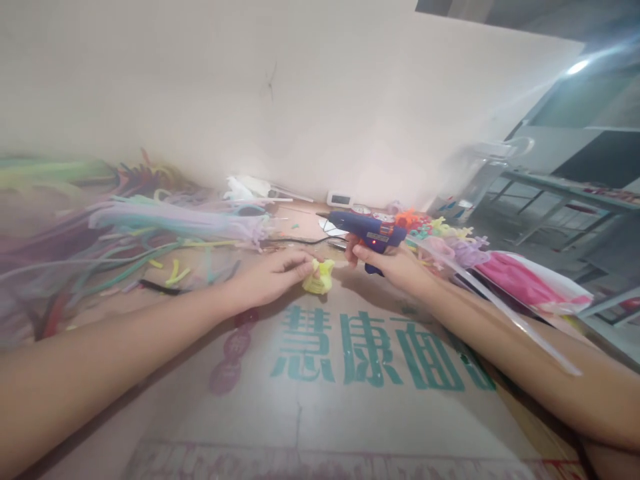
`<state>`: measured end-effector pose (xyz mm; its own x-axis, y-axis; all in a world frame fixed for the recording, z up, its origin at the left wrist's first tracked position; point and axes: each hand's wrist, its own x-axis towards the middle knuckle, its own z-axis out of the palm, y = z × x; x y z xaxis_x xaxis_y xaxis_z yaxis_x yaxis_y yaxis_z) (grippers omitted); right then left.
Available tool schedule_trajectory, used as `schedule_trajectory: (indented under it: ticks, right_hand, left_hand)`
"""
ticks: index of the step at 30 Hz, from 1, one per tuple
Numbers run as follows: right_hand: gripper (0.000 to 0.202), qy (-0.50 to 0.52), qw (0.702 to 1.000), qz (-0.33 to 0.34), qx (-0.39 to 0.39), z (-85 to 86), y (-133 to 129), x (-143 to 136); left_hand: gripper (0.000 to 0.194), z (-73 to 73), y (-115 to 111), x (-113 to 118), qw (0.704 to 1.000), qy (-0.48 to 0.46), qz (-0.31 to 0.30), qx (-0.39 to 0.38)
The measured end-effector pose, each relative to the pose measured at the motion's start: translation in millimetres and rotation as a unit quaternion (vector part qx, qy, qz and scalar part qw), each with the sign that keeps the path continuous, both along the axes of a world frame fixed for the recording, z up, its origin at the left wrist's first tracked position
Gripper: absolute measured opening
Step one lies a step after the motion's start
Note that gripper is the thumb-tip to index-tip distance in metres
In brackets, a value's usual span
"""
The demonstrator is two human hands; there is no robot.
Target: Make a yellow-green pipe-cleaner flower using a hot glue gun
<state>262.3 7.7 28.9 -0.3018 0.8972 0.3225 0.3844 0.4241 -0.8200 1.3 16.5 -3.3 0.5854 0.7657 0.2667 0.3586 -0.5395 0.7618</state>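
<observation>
My left hand (280, 272) pinches a small yellow piece (319, 277) that looks wound from fuzzy pipe cleaner, just above the printed work surface. In my right hand (373, 259) is a blue hot glue gun (365, 228), gripped by its handle. Its dark nozzle points left, above and beyond the yellow piece, not touching it. A red light glows on the gun's side. A long clear glue stick (520, 320) sticks out of its back and runs over my right forearm.
Bundles of pastel pipe cleaners (180, 221) spread over the left side. Colourful pipe-cleaner shapes (440, 233) and a pink-and-white bag (535, 277) lie at the right. A small white display device (341, 199) stands against the wall. A dark cable (305, 241) crosses behind my hands.
</observation>
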Motion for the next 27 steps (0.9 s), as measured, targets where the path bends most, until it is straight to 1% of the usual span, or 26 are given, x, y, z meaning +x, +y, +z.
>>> schedule_trajectory:
  ticks: [1, 2, 3, 7, 9, 12, 16, 20, 23, 27]
  right_hand:
    - [0.037, -0.019, 0.999, 0.025, 0.010, 2.6, 3.4, 6.2]
    - [0.043, -0.038, 0.997, 0.067, 0.016, 4.7, 7.5, 13.1]
    - [0.049, -0.033, 0.996, 0.084, 0.016, 6.4, 11.6, 20.0]
    - [0.060, -0.039, 0.995, 0.080, -0.038, 8.3, 20.0, 38.0]
    - [0.064, -0.049, 0.994, 0.078, -0.060, 7.3, 18.2, 38.2]
    - [0.070, -0.041, 0.994, 0.076, -0.074, 3.3, 13.9, 31.3]
    - [0.072, 0.027, 0.991, 0.091, -0.089, -5.2, 14.9, 23.3]
    - [0.072, 0.101, 0.979, 0.087, -0.156, -13.6, 19.4, 23.3]
    - [0.069, 0.116, 0.969, 0.109, -0.191, -19.2, 20.9, 24.8]
    - [0.068, 0.111, 0.968, 0.137, -0.180, -25.4, 21.9, 24.7]
  left_hand:
    - [0.042, -0.3, 0.2, 0.1, 1.000, 0.000, -0.005, 0.000]
    - [0.042, -0.5, 0.5, 0.2, 1.000, -0.001, -0.011, 0.000]
    - [0.041, -0.5, 0.8, 0.1, 1.000, -0.002, -0.017, 0.001]
    - [0.038, 0.5, 1.1, -0.3, 1.000, -0.005, -0.020, -0.009]
    - [0.037, 1.3, 0.7, -0.2, 1.000, -0.004, -0.009, -0.017]
    - [0.036, 3.0, 0.1, 0.1, 1.000, 0.002, -0.001, -0.020]
    - [0.034, 6.6, -1.4, 0.5, 1.000, -0.008, -0.001, -0.024]
    - [0.031, 8.4, -2.3, 0.2, 0.999, -0.033, 0.009, -0.031]
    - [0.031, 6.9, -0.8, -0.3, 0.999, -0.029, 0.018, -0.040]
    - [0.031, 5.7, 0.7, -0.6, 0.999, -0.024, 0.018, -0.045]
